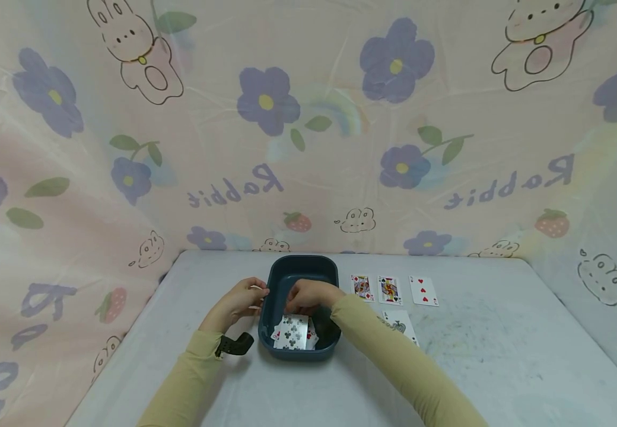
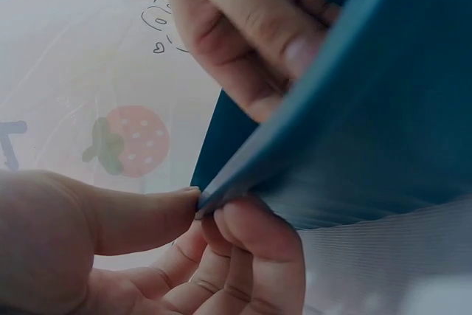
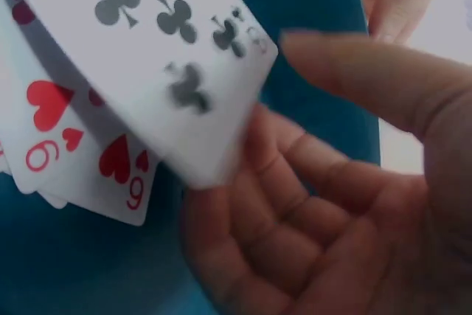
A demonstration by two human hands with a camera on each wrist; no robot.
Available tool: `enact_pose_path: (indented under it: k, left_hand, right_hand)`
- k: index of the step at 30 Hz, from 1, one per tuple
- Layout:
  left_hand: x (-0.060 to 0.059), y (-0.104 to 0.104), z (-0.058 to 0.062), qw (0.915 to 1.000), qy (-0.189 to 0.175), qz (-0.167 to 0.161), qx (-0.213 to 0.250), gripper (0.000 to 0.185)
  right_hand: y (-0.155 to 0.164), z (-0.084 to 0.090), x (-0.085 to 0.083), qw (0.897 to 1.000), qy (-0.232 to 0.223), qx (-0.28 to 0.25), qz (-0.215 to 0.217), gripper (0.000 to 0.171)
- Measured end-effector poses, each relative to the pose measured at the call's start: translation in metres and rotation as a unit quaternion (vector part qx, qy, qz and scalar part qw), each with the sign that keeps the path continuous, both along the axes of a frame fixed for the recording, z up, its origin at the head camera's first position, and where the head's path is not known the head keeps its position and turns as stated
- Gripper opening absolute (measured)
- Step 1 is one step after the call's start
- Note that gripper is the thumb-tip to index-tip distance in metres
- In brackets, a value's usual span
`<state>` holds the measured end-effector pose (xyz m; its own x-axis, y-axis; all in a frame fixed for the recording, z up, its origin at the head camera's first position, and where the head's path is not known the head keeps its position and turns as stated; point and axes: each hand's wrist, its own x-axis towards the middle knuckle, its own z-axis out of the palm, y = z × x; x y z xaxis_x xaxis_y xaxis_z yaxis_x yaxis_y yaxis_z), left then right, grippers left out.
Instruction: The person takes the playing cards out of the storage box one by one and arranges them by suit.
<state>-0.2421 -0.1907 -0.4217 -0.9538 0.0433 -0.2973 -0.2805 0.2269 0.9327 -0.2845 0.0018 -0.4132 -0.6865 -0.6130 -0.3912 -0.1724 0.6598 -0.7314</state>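
A dark blue bin (image 1: 323, 270) sits mid-table with several playing cards (image 1: 308, 342) lying in it. My left hand (image 1: 255, 295) pinches the bin's left rim (image 2: 346, 101) between thumb and forefinger. Reaching into the bin, my right hand (image 1: 302, 305) has its fingers (image 3: 243, 204) under the edge of a clubs card (image 3: 155, 49) and its thumb at the card's corner, tilting the card up. Beneath it lie heart cards (image 3: 81, 160), one a nine.
Three face-up cards lie in a row right of the bin: two court cards (image 1: 362, 287) (image 1: 389, 289) and a three of hearts (image 1: 423, 290). An ace of spades (image 1: 400, 323) lies beside my right forearm. Patterned cloth walls enclose the table's back and sides.
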Motion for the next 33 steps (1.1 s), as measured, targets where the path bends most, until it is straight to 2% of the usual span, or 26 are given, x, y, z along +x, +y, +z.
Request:
enact_pose_path:
  k: [7,10,19,23,27,33]
  left_hand:
    - [-0.003,0.0,-0.003,1.0,-0.002,0.002,0.006,0.013]
    - [-0.004,-0.001,-0.005,1.0,-0.002,0.001,0.006,0.013]
    - [-0.005,-0.001,-0.006,1.0,-0.006,0.003,-0.003,0.013]
    - [-0.005,-0.001,-0.006,1.0,-0.002,0.004,-0.007,0.013]
    - [-0.005,-0.001,-0.007,1.0,-0.001,0.006,-0.007,0.013]
    - [-0.004,-0.002,-0.007,0.9999,-0.002,0.003,-0.011,0.013]
  right_hand:
    - [0.006,0.008,0.001,0.998,0.022,-0.003,0.056,0.025]
    - [0.011,0.014,0.001,0.998,0.034,-0.011,0.058,0.025]
    - [0.042,0.038,-0.003,0.996,0.039,-0.082,-0.018,0.019]
    - [0.063,0.048,-0.005,0.993,0.057,-0.101,-0.039,0.02]
    - [0.09,0.051,-0.006,0.987,0.062,-0.129,-0.066,0.018]
    - [0.138,0.044,-0.002,0.977,0.029,-0.177,-0.115,0.019]
